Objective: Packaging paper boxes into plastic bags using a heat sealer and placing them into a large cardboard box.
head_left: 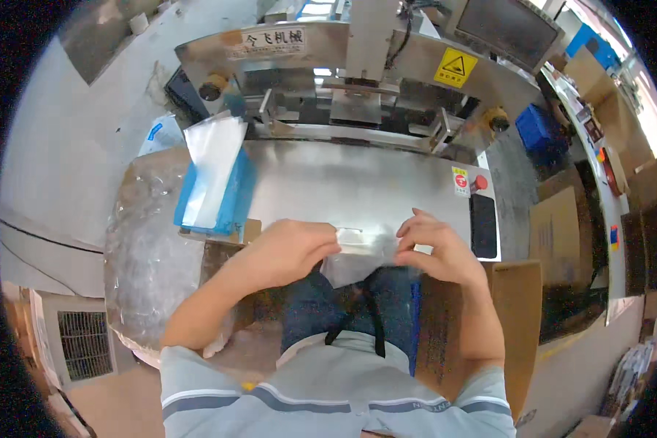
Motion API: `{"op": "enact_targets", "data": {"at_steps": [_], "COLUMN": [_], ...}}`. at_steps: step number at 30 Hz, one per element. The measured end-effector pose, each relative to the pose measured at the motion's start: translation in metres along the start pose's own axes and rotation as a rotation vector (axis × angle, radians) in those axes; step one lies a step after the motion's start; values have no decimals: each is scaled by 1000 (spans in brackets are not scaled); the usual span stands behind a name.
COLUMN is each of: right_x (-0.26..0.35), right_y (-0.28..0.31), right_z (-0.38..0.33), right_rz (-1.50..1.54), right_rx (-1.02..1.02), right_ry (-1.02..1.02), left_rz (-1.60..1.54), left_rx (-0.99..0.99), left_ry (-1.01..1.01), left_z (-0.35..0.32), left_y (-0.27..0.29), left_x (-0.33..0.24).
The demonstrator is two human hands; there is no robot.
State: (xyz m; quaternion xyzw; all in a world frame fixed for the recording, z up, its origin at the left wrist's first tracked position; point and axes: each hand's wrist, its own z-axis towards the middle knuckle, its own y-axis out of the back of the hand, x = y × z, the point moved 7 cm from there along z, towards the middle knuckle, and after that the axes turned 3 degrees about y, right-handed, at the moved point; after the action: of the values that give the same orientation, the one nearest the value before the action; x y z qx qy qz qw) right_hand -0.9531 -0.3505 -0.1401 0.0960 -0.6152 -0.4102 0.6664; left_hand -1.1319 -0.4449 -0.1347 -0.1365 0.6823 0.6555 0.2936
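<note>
A small clear plastic bag (352, 269) is stretched between my hands at the front edge of the metal worktable (328, 175). Something pale lies at its upper part, too bright and blurred to name. My left hand (299, 248) is closed, pinching the bag's left side between thumb and fingers. On the other side, my right hand (439, 250) pinches the bag's right edge with thumb and forefinger, its other fingers loosely raised. Left of my left hand, a blue box (239, 193) holds a stack of flat clear plastic bags (215, 171).
Behind the table stands a metal machine (358, 109) with a yellow warning label. At the table's right lie a red button (479, 182) and a black phone (482, 226). An open cardboard box (515, 314) stands at my right, a large plastic-wrapped bundle (150, 255) at my left.
</note>
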Motion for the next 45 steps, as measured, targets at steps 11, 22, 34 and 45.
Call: {"op": "enact_targets", "data": {"at_steps": [11, 22, 34, 45], "right_x": [-78, -220, -170, -168], "right_y": [9, 30, 24, 11], "right_z": [48, 165, 226, 189], "right_rz": [93, -132, -638, -665], "right_rx": [-1, 20, -41, -110], "right_ry": [41, -216, -132, -92], "left_rz": [-81, -272, -765, 298], "left_rx": [269, 236, -375, -460], "left_ry": [183, 431, 138, 284], "left_z": [60, 198, 244, 76], "left_y": [10, 20, 31, -97], "left_x": [80, 231, 348, 84]}}
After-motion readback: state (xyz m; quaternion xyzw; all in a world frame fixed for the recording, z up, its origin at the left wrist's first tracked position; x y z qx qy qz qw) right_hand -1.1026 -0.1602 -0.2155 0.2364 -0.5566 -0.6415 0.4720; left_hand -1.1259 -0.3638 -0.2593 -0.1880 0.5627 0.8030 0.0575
